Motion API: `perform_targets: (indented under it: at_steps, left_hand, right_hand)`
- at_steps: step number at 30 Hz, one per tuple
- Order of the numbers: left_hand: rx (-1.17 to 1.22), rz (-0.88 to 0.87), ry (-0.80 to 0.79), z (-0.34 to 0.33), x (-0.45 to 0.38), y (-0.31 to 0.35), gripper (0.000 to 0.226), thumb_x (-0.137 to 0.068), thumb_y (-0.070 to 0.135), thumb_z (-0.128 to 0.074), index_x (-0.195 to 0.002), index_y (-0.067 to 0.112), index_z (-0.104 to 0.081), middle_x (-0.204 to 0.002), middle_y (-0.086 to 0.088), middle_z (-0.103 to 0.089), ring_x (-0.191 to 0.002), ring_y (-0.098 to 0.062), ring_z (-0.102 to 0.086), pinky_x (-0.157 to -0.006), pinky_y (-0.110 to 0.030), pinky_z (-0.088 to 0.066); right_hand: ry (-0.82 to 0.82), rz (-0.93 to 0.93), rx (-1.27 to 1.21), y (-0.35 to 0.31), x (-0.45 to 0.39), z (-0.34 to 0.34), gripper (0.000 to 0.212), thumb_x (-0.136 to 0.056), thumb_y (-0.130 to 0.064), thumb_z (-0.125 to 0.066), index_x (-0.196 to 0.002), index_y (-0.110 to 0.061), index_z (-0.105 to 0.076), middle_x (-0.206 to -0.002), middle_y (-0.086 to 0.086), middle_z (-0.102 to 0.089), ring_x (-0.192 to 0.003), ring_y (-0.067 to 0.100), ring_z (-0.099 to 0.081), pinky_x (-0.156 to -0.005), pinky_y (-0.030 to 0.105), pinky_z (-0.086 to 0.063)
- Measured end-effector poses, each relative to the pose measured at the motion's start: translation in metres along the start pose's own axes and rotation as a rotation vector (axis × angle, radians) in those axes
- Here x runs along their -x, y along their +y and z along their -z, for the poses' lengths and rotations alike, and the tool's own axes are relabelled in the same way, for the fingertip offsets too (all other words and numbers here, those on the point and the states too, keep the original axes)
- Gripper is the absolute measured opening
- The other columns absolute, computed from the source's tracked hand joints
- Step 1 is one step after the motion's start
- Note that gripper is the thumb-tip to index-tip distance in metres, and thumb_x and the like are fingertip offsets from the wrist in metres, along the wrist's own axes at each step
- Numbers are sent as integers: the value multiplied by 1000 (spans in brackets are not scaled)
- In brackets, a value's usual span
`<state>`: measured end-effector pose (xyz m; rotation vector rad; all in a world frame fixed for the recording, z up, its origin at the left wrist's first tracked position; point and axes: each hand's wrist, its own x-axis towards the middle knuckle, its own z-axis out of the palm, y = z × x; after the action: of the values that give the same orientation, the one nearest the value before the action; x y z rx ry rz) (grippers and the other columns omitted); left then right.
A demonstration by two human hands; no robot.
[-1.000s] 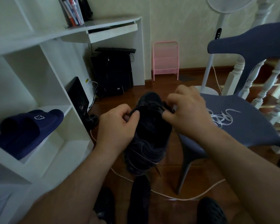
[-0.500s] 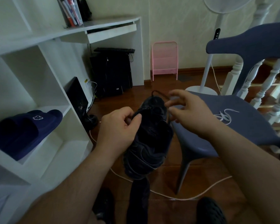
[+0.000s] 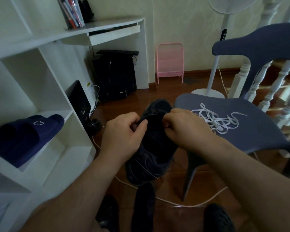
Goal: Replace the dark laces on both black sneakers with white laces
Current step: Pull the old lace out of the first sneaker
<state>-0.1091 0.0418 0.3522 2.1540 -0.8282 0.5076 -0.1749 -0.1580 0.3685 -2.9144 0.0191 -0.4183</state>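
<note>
One black sneaker [image 3: 151, 148], two hands [image 3: 124, 134], one chair [image 3: 258, 128].

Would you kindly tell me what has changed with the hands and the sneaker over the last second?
The right hand, which half a second ago had lifted away with its fingers spread, has come back down onto the black sneaker and pinches at its top again. The left hand has kept its grip on the sneaker's other side, and the white laces lie unmoved on the blue chair.
</note>
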Motion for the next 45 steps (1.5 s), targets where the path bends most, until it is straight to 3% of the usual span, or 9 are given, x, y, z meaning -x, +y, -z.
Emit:
perform_targets:
  at_steps: [4, 6, 8, 10, 14, 19, 23, 34, 45]
  left_hand:
    - [127, 138, 95, 5, -3, -1, 34, -99, 30, -69, -71, 15, -60, -61, 1, -54, -58, -16, -53, -54, -34, -43]
    - [163, 151, 153, 7, -4, 0, 33, -99, 28, -70, -71, 15, -61, -61, 2, -54, -61, -15, -54, -54, -27, -40]
    - [134, 109, 157, 7, -3, 3, 32, -99, 28, -69, -71, 17, -61, -62, 5, -54, -62, -13, -54, -54, -21, -38]
    - [79, 56, 133, 5, -1, 4, 33, -99, 29, -69, -70, 17, -59, -62, 6, -53, -63, -14, -54, -54, -21, -38]
    - [46, 41, 101, 2, 0, 2, 36, -99, 31, -69, -69, 17, -57, -62, 5, -52, -61, -13, -52, -55, -34, -43]
    - [46, 35, 91, 2, 0, 1, 37, -100, 33, -68, -69, 16, -56, -62, 4, -52, -60, -14, -52, -54, -40, -44]
    - [57, 13, 75, 1, 0, 2, 38, -100, 35, -66, -69, 17, -56, -62, 4, -51, -59, -15, -52, -52, -41, -45]
    - [-3, 64, 130, 10, -6, -4, 34, -98, 29, -70, -68, 15, -60, -59, 3, -53, -59, -13, -52, -55, -29, -40]
    - [-6, 25, 110, 10, -3, -1, 35, -99, 28, -70, -68, 15, -59, -61, 4, -53, -61, -13, -52, -56, -28, -39]
  right_hand:
    - [230, -417, -763, 5, -6, -7, 14, -96, -23, -60, -82, -19, -59, -79, -3, -62, -72, 21, -57, -60, 32, -48]
    - [185, -682, -1398, 3, -9, -3, 12, -97, -16, -53, -90, -15, -63, -82, 11, -55, -73, 29, -47, -56, 31, -41]
    - [82, -755, -1578, 2, -6, 0, 13, -98, -10, -50, -96, -13, -62, -81, 13, -49, -67, 27, -43, -52, 29, -37]
    - [68, -662, -1395, 2, -3, -1, 11, -97, -7, -56, -91, -16, -53, -76, 7, -51, -53, 16, -48, -45, 27, -41]
    - [111, -333, -570, 10, 2, 1, 35, -86, -9, -64, -109, -35, -61, -105, -9, -61, -85, 13, -62, -74, 33, -51]
    - [58, -156, -492, 11, 3, 14, 32, -85, -15, -62, -107, -37, -72, -106, -19, -57, -98, -1, -55, -80, 13, -40]
    - [12, -60, -205, 10, 5, 15, 20, -92, -39, -69, -110, -32, -75, -102, -12, -68, -95, 9, -62, -85, 34, -54]
    - [-11, -608, -719, 46, 1, -12, 21, -104, -18, -58, -91, -5, -67, -98, 22, -72, -84, 27, -64, -84, 49, -56]
    - [53, -135, -551, 17, -2, 2, 25, -102, -34, -61, -126, -34, -70, -113, -17, -65, -105, 1, -60, -93, 23, -46]
